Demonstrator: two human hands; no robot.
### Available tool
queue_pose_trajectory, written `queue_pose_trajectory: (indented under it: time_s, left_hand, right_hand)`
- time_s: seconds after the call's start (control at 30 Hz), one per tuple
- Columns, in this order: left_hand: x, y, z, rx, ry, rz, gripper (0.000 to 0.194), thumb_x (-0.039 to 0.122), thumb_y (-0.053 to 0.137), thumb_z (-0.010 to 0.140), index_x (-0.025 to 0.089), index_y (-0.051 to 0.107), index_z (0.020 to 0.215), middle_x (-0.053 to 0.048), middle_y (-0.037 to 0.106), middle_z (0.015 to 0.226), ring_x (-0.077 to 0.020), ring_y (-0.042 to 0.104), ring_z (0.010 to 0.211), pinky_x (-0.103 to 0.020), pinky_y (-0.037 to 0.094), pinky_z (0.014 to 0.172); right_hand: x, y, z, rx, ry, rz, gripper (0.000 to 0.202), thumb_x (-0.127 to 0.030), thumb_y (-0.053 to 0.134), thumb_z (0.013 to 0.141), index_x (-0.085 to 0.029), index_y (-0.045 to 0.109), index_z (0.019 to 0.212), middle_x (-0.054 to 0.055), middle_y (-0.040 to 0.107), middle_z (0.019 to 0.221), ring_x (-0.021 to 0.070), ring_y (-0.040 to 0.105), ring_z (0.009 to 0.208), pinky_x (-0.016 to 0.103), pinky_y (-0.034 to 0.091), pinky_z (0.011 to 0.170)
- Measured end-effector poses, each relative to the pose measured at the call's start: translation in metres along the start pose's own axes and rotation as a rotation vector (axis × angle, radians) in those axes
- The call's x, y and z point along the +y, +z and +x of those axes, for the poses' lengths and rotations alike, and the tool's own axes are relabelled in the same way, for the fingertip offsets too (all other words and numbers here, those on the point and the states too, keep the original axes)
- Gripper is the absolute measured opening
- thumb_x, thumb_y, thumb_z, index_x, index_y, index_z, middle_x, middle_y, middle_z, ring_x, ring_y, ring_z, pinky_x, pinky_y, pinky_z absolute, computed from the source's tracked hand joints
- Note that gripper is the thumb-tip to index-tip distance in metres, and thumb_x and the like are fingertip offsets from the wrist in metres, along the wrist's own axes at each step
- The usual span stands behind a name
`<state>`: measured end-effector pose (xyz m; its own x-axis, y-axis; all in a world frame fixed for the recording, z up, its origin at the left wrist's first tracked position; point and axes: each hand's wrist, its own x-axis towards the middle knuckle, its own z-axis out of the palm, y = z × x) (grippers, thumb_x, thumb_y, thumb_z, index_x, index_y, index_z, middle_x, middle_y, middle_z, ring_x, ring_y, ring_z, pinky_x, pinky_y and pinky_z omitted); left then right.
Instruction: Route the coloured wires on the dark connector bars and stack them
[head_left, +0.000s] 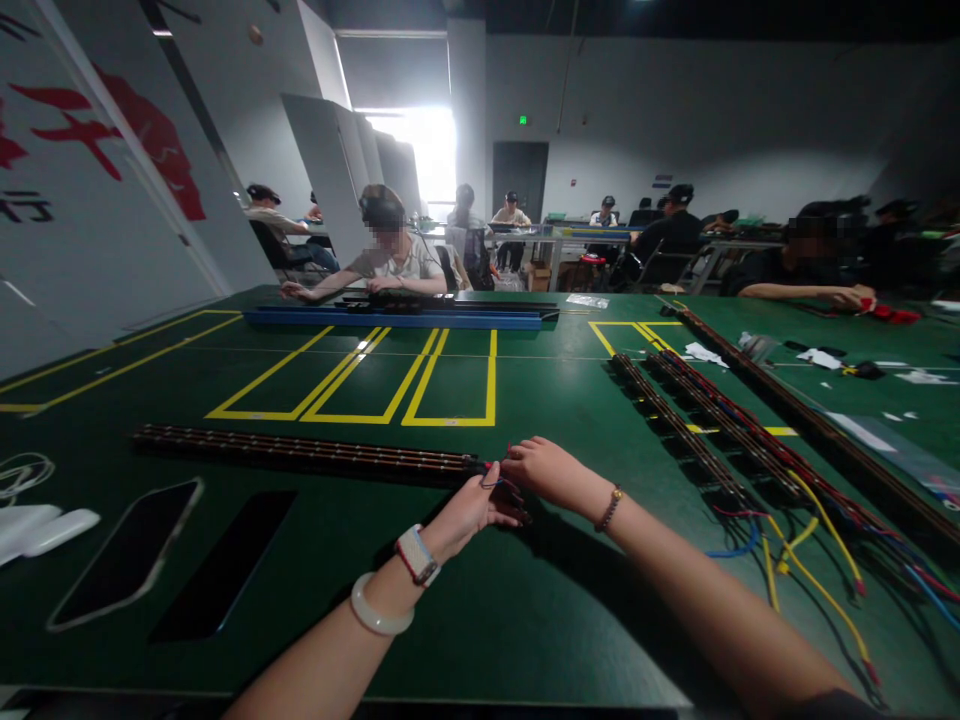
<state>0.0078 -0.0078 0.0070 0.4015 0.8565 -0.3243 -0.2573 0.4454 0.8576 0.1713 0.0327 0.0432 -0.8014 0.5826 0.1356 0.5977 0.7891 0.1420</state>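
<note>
A long dark bar assembly (pixel 315 452) with copper-coloured strips lies crosswise on the green table, its right end at my hands. Thin wires (pixel 491 484), one of them blue, come out at that end. My left hand (pixel 469 512) is closed around the wires by the bar's end, with a watch and a pale bangle on its wrist. Close against it on the right, my right hand (pixel 546 467) pinches at the same spot. Its fingertips are partly hidden, and the thin wires seem to lie between them. A small red piece shows between the hands.
Two phones (pixel 131 550) and white chargers (pixel 45 530) lie at left. More bar assemblies (pixel 679 425) with yellow-ended cables (pixel 817 590) lie at right. Yellow tape (pixel 450 421) marks the green table (pixel 315 600). Across it, a person handles things near a blue rail (pixel 390 318).
</note>
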Motion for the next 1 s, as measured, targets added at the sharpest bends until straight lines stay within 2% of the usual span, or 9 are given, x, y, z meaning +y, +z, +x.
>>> queue_pose_trajectory:
  time_s: [0.2,0.37,0.57,0.7,0.77,0.87,1.0]
  left_hand:
    - [-0.005,0.0,0.004,0.06,-0.024,0.061,0.024,0.037,0.045,0.096,0.013,0.047,0.093,-0.008,0.067,0.074,-0.0168,0.07,0.063,-0.025,0.054,0.06]
    - [-0.007,0.0,0.006,0.062,-0.006,0.06,0.024,0.032,0.042,0.097,0.011,0.049,0.088,-0.011,0.068,0.078,-0.0161,0.07,0.064,-0.025,0.054,0.062]
    - [0.001,0.005,-0.004,0.063,0.033,0.032,0.021,0.029,0.046,0.096,0.009,0.053,0.093,-0.014,0.069,0.084,-0.0168,0.07,0.071,-0.029,0.054,0.072]
    - [0.005,0.008,-0.01,0.049,0.032,0.034,0.019,0.023,0.043,0.096,0.008,0.055,0.096,-0.015,0.069,0.088,-0.0163,0.069,0.074,-0.029,0.053,0.074]
    - [0.005,0.009,-0.009,0.048,0.041,0.062,0.019,0.023,0.042,0.096,0.008,0.055,0.096,-0.013,0.068,0.087,-0.0149,0.069,0.072,-0.026,0.053,0.07]
    - [0.001,0.008,-0.005,0.052,0.053,0.164,0.023,0.031,0.041,0.096,0.012,0.052,0.089,-0.007,0.066,0.078,-0.0122,0.066,0.06,-0.023,0.05,0.057]
    - [-0.002,0.002,0.001,0.097,0.036,0.439,0.03,0.04,0.037,0.095,0.016,0.047,0.079,0.002,0.059,0.06,-0.0083,0.05,0.038,-0.02,0.038,0.042]
  right_hand:
    - [0.016,0.015,0.005,0.038,0.12,-0.031,0.025,-0.019,0.054,0.093,-0.024,0.064,0.116,0.007,0.064,0.095,0.0193,0.056,0.087,0.031,0.037,0.078]
    - [0.021,0.034,0.011,0.064,0.103,-0.068,0.028,-0.018,0.05,0.094,-0.022,0.063,0.119,0.009,0.062,0.095,0.0207,0.054,0.088,0.032,0.037,0.08]
    - [0.025,0.054,0.011,0.146,0.076,-0.013,0.032,-0.02,0.05,0.095,-0.021,0.058,0.126,0.008,0.064,0.099,0.02,0.055,0.09,0.033,0.039,0.085]
    - [0.024,0.062,0.009,0.224,0.126,0.055,0.032,-0.027,0.05,0.096,-0.019,0.057,0.127,0.009,0.066,0.103,0.0202,0.057,0.092,0.034,0.041,0.086]
    - [0.024,0.064,0.007,0.27,0.185,0.112,0.033,-0.03,0.051,0.095,-0.019,0.058,0.125,0.01,0.066,0.104,0.0204,0.057,0.094,0.034,0.042,0.086]
    - [0.026,0.065,0.004,0.324,0.262,0.191,0.03,-0.027,0.053,0.094,-0.018,0.059,0.122,0.01,0.067,0.104,0.0204,0.058,0.095,0.034,0.043,0.087]
    - [0.028,0.066,0.003,0.34,0.279,0.237,0.026,-0.026,0.052,0.094,-0.018,0.062,0.118,0.009,0.068,0.101,0.0201,0.059,0.093,0.034,0.043,0.086]
